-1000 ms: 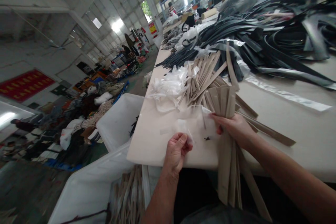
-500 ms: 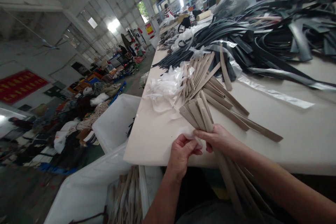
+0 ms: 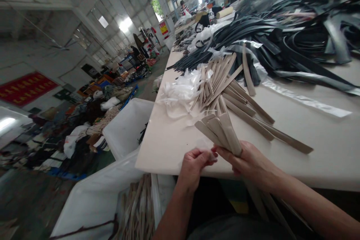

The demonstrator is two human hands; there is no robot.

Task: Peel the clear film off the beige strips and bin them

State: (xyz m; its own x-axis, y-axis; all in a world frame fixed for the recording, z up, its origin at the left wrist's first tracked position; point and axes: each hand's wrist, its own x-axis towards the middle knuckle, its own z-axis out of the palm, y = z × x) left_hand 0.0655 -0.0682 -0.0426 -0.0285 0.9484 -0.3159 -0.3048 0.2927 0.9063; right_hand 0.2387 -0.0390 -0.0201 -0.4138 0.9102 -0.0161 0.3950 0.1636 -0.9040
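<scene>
Bundle of flat, narrow taupe strips (image 3: 221,131) gripped in the right hand (image 3: 250,161), fingers and thumb wrapped closely round its middle, just above the near edge of the off-white flat-topped table (image 3: 165,150). Fans out slightly at the upper end, towards the middle of the table, and drops past the near edge at the lower end. Just beside it, near the near left corner, the left hand (image 3: 197,163), almost fully closed, thumb and fingers pinching a piece of thin translucent film (image 3: 204,145), partly hidden and too faint to trace to its ends. Beyond the bundle, a loose heap of taupe strips (image 3: 218,78), next to crumpled white translucent plastic (image 3: 181,92) near the left edge. Farther back, a broad tangle of long black strips (image 3: 239,33), spreading to the right of the table, with a long glossy whitish band (image 3: 309,101) at its nearer side. Along the left edge, a white plastic bin (image 3: 120,123); by the near left corner, a second white plastic bin (image 3: 92,195) holding more taupe strips (image 3: 139,206). In the far background, a person in a striped top (image 3: 182,8).
</scene>
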